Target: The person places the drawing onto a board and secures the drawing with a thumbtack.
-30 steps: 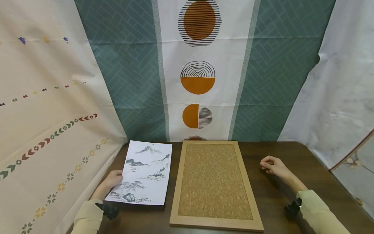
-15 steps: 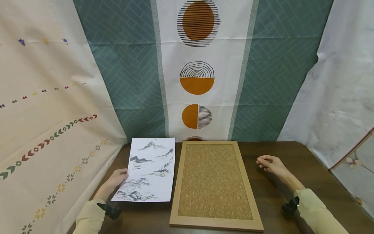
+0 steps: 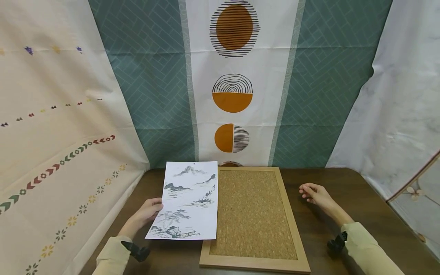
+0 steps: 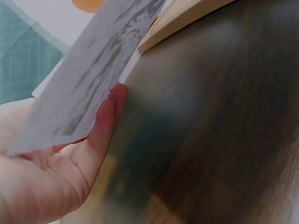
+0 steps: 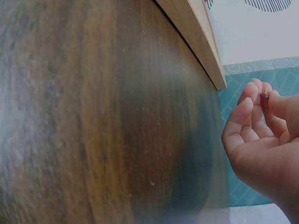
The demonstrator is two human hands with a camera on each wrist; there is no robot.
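A white sheet of paper (image 3: pixel 190 200) printted with an ink landscape is held up by my left hand (image 3: pixel 148 214), which pinches its left edge. In the left wrist view the thumb (image 4: pixel 110 112) lies on one side of the paper. A small dark dot marks the sheet's top edge. The sheet covers part of the left side of a wood-framed cork board (image 3: pixel 254 214). Right of the board, my right hand (image 3: pixel 317 196) is raised above the table with curled fingers. Between its thumb and fingers, the right wrist view shows a tiny dark pushpin-like piece (image 5: pixel 264 95), mostly hidden.
The dark wooden table (image 3: pixel 330 244) carries the board in its middle. Patterned cloths hang around it: a green and white one (image 3: pixel 233 61) behind, a cream one (image 3: pixel 62 126) at left, and a pale one (image 3: pixel 405 95) at right.
My left hand has carried the sheet to the right, from beside the board to over its left part. My right hand has shifted slightly left, its fingers still curled.
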